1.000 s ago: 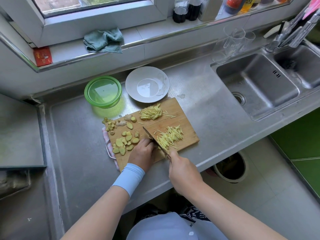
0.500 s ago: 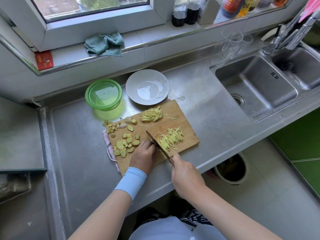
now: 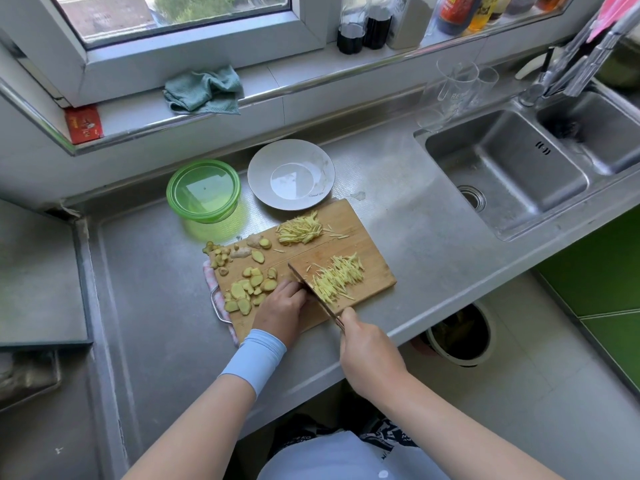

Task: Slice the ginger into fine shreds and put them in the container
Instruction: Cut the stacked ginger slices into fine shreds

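Left hand (image 3: 280, 310) curled, right hand (image 3: 370, 355) fisted

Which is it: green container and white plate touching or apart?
Apart. The head view shows a strip of steel counter between the green container and the white plate.

A home kitchen: stainless-steel counter (image 3: 156, 306), double sink (image 3: 512, 161) at two o'clock, sauce bottles (image 3: 450, 12) on the windowsill (image 3: 294, 81) at one o'clock, dishcloth (image 3: 202, 90) at eleven.

Plate (image 3: 323, 168) rim: "Good…"; glass (image 3: 456, 85): "RE…", partly legible.
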Available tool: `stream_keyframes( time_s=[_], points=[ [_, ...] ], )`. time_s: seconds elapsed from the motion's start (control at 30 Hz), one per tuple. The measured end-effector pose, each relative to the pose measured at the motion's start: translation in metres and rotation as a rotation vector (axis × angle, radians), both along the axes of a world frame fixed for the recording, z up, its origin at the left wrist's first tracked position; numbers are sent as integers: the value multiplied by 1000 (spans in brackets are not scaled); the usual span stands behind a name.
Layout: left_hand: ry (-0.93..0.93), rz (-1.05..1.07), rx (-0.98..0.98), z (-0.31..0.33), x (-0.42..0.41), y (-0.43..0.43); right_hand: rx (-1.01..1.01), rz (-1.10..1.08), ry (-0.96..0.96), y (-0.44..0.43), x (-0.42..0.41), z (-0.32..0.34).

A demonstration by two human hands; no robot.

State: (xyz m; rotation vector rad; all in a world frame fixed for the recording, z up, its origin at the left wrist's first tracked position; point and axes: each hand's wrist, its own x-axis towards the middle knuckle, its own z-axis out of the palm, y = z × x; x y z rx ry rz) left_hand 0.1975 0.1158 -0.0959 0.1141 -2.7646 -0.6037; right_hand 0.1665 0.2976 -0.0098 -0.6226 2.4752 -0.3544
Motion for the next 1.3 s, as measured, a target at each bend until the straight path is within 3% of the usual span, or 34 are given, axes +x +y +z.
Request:
stream_keyframes(
  time_s=[0.4, 1.3],
  points=[
    [-72, -91, 18, 8, 2, -9, -27, -5, 4, -2, 0, -1],
    [9, -52, -37, 9, 4, -2, -18, 0, 10, -6, 3, 0]
  ],
)
